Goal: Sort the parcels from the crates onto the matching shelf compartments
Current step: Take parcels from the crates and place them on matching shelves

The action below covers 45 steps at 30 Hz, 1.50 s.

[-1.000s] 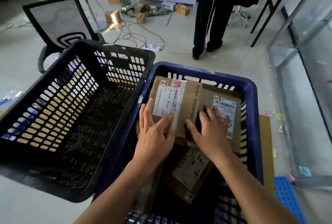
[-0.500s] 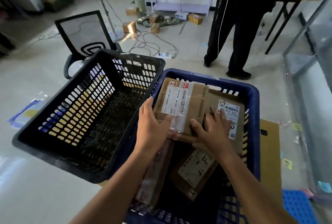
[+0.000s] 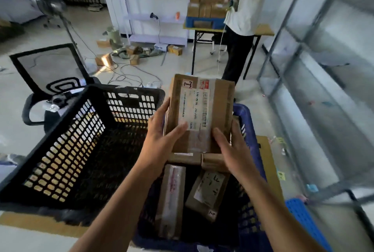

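Lying low in the blue crate [image 3: 251, 136] are a long parcel [image 3: 172, 201] and a tilted parcel [image 3: 208, 193]; above them the left hand [image 3: 159, 142] and right hand [image 3: 232, 150] grip a labelled parcel [image 3: 200, 110] (handwritten mark at its top), fingers curled round its sides. A black crate [image 3: 60, 150] sits at left, the shelf [image 3: 323, 94] at right.

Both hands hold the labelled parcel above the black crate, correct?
Not the black crate. In the head view, the left hand and right hand hold the labelled parcel above the blue crate; the black crate sits to its left.
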Each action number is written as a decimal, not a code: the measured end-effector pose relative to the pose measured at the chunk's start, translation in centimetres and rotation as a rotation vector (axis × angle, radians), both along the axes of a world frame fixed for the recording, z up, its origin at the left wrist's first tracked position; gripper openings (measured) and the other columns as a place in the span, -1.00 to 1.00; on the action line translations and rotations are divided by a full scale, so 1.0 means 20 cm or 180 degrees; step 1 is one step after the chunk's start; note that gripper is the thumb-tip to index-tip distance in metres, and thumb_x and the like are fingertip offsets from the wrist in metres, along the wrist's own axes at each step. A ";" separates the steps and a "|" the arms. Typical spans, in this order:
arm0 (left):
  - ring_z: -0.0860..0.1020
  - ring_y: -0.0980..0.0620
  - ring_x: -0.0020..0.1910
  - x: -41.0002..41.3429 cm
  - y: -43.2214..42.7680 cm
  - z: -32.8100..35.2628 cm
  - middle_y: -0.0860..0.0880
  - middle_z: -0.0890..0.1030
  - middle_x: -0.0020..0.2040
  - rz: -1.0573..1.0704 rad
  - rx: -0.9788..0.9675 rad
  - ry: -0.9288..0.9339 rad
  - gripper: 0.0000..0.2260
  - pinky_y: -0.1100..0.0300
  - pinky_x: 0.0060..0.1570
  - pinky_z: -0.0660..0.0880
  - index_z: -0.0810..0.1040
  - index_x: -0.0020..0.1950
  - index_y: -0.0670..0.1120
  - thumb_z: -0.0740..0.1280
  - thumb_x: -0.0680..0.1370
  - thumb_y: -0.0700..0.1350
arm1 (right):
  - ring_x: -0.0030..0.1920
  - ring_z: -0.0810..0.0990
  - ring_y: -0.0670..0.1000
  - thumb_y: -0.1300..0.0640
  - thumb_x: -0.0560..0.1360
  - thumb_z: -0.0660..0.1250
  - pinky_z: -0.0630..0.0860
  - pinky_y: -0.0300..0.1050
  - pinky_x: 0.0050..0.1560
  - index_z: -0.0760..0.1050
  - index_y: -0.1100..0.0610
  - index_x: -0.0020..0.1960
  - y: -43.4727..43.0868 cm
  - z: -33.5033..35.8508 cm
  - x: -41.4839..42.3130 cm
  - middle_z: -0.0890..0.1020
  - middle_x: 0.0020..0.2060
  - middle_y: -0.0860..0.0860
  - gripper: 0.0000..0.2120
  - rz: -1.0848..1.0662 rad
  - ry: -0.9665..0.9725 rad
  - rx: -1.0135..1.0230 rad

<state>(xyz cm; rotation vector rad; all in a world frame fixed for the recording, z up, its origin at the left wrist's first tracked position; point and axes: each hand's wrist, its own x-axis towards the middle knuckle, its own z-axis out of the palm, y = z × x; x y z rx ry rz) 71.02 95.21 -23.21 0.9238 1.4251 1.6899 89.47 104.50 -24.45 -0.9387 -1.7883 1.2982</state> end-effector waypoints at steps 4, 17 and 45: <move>0.44 0.06 0.47 0.00 -0.06 0.03 0.15 0.37 0.54 -0.0756 0.0398 -0.0090 -0.20 -0.03 0.29 0.55 0.15 0.54 0.47 0.54 0.48 0.07 | 0.26 0.55 -0.36 -0.31 0.57 0.33 0.44 -0.53 0.17 0.27 -0.25 0.57 -0.14 0.07 0.04 0.59 0.26 -0.41 -0.38 -0.0386 0.0149 0.0141; 0.61 -0.01 0.30 0.62 -0.24 0.17 0.06 0.64 0.32 -0.2504 0.0277 -0.0585 -0.37 -0.01 0.23 0.59 0.19 0.58 0.35 0.34 0.63 -0.11 | 0.38 0.58 0.08 -0.14 0.45 0.50 0.59 0.22 0.29 0.25 -0.31 0.56 -0.82 0.20 0.77 0.55 0.42 0.04 -0.24 -0.2019 0.0564 0.0183; -0.18 -0.09 0.65 3.42 -2.44 0.31 0.10 0.01 0.68 -0.4240 0.3060 0.4136 -0.27 -0.27 0.54 -0.25 0.12 0.61 0.25 -0.19 0.49 0.47 | 0.43 0.52 0.18 -0.21 0.51 0.45 0.62 0.36 0.19 0.24 -0.28 0.59 -4.34 0.19 2.64 0.40 0.48 0.12 -0.28 -0.5892 0.0735 0.1054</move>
